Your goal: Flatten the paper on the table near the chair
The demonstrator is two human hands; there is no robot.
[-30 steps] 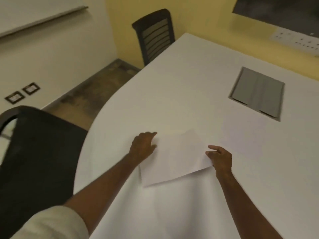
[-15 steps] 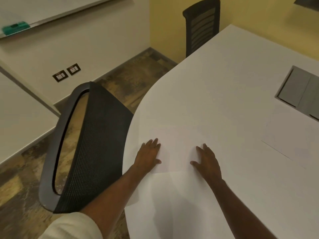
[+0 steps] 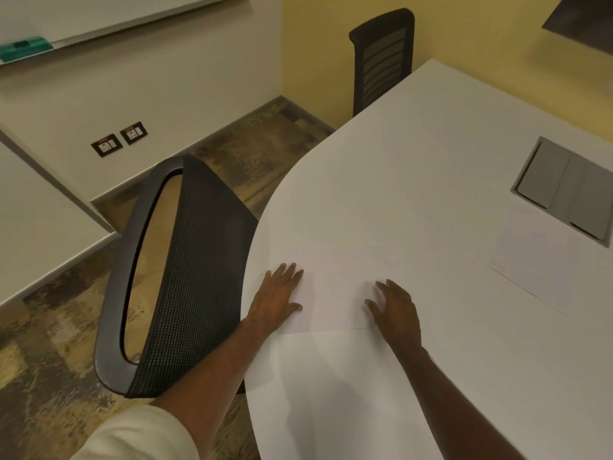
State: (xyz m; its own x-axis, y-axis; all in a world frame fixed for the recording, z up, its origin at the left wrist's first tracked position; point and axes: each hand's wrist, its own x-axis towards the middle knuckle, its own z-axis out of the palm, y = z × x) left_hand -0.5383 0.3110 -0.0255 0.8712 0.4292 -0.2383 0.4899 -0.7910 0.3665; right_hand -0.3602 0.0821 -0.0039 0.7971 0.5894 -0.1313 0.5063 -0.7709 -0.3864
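Note:
A white sheet of paper (image 3: 331,293) lies flat on the white table (image 3: 414,180), near its curved left edge. My left hand (image 3: 278,293) rests flat on the sheet's left side with straight fingers. My right hand (image 3: 394,308) lies on the sheet's right side, fingers spread and slightly arched, palm down. Neither hand grips anything. The sheet is pale and hard to tell from the table top; its near edge shows between my wrists.
A second white sheet (image 3: 544,260) lies to the right, beside a grey cable hatch (image 3: 567,190) set in the table. A black mesh chair (image 3: 172,277) stands close at the left edge; another chair (image 3: 383,58) is at the far end. Wall sockets (image 3: 119,138) sit low on the left wall.
The sheet, held lifted by both hands a second ago, now lies flat under open palms. The view swung left, bringing the near chair and floor into sight.

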